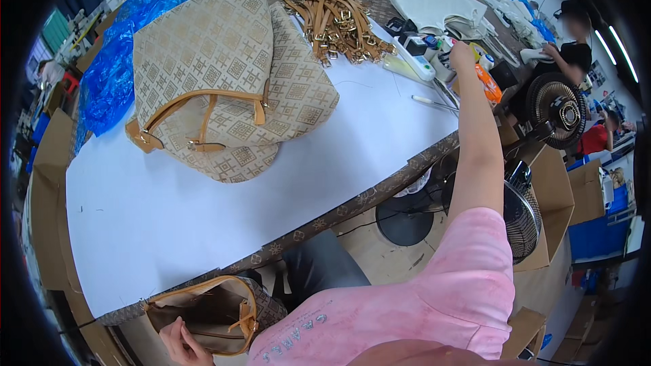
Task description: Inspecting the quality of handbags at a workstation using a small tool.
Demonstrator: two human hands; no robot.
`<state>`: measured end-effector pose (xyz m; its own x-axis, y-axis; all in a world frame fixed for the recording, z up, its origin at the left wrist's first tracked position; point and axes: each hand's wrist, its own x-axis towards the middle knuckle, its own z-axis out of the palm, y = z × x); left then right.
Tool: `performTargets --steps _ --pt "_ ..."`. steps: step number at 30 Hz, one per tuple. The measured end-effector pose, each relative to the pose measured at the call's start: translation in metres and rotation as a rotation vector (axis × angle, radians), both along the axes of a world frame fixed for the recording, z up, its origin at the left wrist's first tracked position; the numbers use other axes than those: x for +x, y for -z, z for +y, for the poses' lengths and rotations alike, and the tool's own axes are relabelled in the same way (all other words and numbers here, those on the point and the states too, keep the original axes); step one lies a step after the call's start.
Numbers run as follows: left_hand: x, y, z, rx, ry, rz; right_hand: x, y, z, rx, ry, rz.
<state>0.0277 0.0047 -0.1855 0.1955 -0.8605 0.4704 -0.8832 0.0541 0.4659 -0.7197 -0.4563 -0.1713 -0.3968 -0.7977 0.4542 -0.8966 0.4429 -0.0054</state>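
Observation:
At the lower left, an open patterned handbag with tan trim sits below the table edge, its mouth facing up. My left hand is closed over its near rim, fingers bent and thumb toward the opening. My right arm stretches far out to the table's back right. There my right hand is closed among small tools and bottles; what its fingers hold, if anything, is too small to make out. Near it are a white case-like object, an orange packet and a pen-like tool.
Stacked beige patterned bags lie on the white table sheet, beside blue plastic. Tan buckled straps are heaped behind, near white cloth pieces. A black fan and cardboard box stand right; people work beyond.

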Motion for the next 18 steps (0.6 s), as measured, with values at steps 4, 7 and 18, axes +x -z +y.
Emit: performTargets --steps 4,7,18 --pt "0.001 -0.001 -0.001 0.004 0.013 -0.008 -0.001 0.011 -0.001 0.030 -0.076 0.015" --pt "0.001 0.000 -0.001 -0.003 0.013 -0.001 0.024 0.018 0.001 -0.014 -0.085 0.063" --pt "0.003 0.001 0.002 -0.008 0.030 0.009 0.064 0.030 0.033 0.143 -0.114 0.373"
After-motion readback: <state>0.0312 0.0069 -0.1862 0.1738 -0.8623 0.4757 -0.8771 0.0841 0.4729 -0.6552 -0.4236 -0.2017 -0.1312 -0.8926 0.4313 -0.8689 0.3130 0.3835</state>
